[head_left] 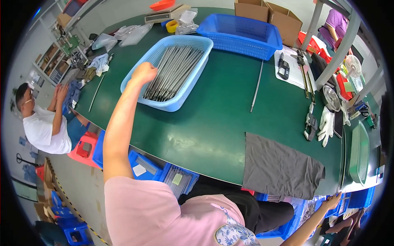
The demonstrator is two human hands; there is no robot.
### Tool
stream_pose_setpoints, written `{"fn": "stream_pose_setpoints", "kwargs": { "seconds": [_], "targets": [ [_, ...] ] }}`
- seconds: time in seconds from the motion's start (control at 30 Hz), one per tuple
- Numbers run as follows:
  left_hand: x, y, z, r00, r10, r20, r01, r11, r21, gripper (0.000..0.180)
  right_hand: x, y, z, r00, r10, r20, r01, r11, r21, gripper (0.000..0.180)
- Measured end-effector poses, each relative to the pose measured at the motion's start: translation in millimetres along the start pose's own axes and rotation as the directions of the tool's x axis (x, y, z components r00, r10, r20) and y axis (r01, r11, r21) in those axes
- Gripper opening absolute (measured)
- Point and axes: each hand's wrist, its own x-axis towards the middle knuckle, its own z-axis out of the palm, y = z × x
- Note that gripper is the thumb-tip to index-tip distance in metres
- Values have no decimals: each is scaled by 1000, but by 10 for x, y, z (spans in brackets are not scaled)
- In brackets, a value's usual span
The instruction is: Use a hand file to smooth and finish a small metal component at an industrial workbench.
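A pile of thin grey metal rods [174, 71] is being held in a light blue basket [169, 107], which is being supported by the green table [205, 141]. The left hand [144, 73] is being held over the basket's left side, beside the pile, with its fingers being curled inward; whether a rod is being pinched in them cannot be told, since the palm is being hidden. The right hand [333, 201] is being kept low at the table's near right edge, close to the lower end of a long thin strip [343, 158]; whether that is being gripped or only touched cannot be told either. By judgement, the rods in the basket are being tended by the left hand, either being picked or being settled. For the next move, a light fingertip pinch on one rod seems to be being called for, with its neighbours being left undisturbed and its length being kept clear of the basket's rim. One single rod [257, 87] is being left apart on the table, below a darker blue basket [239, 49], while a grey cloth [279, 168] is being spread near the front edge.
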Motion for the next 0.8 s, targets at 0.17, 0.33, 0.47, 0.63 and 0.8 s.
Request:
{"fn": "stream_pose_setpoints", "kwargs": {
  "seconds": [0.17, 0.33, 0.47, 0.63, 0.8],
  "targets": [
    [460, 158, 241, 990, -106, 88, 92, 984, 155, 35, -76, -22, -383, 995, 90, -37, -90, 996, 2, 25],
    [1330, -55, 758, 997, -40, 60, 28, 982, 189, 35, -69, 230, -1270, 996, 80, -34, -85, 980, -178, 34],
    [1833, -1261, 722, 985, -86, 152, 130, 942, -309, 23, -606, 416, -956, 987, -128, -92, 75, 894, -442, 17],
    [1777, -635, 513, 851, -184, 491, 336, 910, -241, 30, -1363, -53, -917, 959, 196, -203, -220, 970, -104, 16],
    [1538, -548, 351, 884, -195, 425, 352, 876, -330, 24, -1505, 99, -970, 927, 296, -230, -318, 946, -66, 19]
  ]
}}
